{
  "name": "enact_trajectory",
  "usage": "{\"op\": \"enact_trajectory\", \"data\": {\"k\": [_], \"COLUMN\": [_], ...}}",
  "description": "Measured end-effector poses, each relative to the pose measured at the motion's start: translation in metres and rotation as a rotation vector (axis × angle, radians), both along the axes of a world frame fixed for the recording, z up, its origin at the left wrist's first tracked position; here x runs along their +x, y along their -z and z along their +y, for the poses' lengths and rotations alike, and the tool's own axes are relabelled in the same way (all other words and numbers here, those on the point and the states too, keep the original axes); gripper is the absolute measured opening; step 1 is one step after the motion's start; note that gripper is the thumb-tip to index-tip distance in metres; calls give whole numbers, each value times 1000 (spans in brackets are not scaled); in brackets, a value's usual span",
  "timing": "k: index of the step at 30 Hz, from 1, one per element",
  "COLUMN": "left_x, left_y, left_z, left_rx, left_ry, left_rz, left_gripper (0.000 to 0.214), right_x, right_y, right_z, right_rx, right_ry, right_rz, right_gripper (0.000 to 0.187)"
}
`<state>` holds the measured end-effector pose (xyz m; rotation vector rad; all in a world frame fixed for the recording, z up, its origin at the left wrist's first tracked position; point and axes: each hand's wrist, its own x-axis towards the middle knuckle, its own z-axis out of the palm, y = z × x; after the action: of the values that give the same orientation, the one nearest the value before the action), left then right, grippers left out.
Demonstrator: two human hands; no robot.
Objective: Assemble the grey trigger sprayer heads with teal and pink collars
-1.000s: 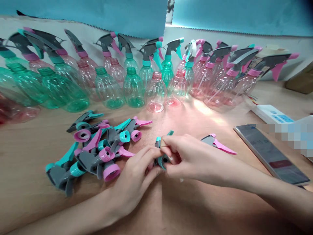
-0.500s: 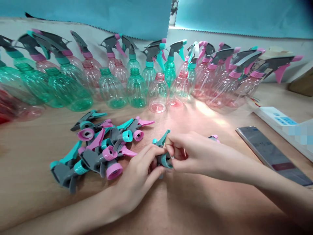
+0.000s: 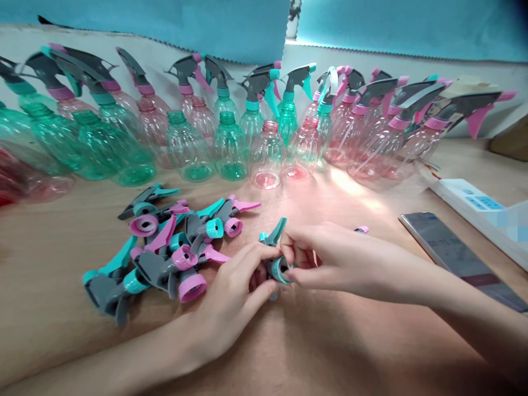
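A grey and teal spray trigger head (image 3: 275, 263) is held just above the wooden table (image 3: 313, 352), near its middle. My left hand (image 3: 237, 294) grips its body from the left with closed fingers. From the right, my right hand (image 3: 330, 258) pinches at its teal collar. Left of my hands lies a heap of several loose trigger heads (image 3: 165, 250) in grey, teal and pink. The pink tip of another trigger head (image 3: 362, 229) shows behind my right hand.
Rows of green and pink plastic bottles (image 3: 223, 146), some fitted with sprayers, stand along the back of the table. A phone (image 3: 462, 256) lies at the right, with a white device (image 3: 474, 206) beyond it. Blue fabric hangs on the wall behind.
Both hands have stayed on the trigger head, turning it slightly so its teal lever points more upward. My right hand now hides most of the pink trigger head behind it.
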<state>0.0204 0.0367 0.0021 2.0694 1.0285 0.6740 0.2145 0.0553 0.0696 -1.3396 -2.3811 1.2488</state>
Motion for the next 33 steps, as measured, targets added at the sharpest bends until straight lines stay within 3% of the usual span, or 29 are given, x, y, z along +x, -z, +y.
{"op": "enact_trajectory", "data": {"k": [14,21,33], "left_x": [1,2,1], "left_y": [-1,0,2], "left_z": [0,-1,0], "left_rx": [8,-9,71], "left_ry": [-15,-46,-37], "left_rz": [-65,-62,-8], "left_gripper": [34,34,34], "right_x": [2,7,1], "right_y": [-4,-10,-1], "right_z": [5,6,3], "right_rx": [-110,-74,-88], "right_ry": [60,96,77], "right_rz": [18,24,30], "right_gripper": [13,22,12]}}
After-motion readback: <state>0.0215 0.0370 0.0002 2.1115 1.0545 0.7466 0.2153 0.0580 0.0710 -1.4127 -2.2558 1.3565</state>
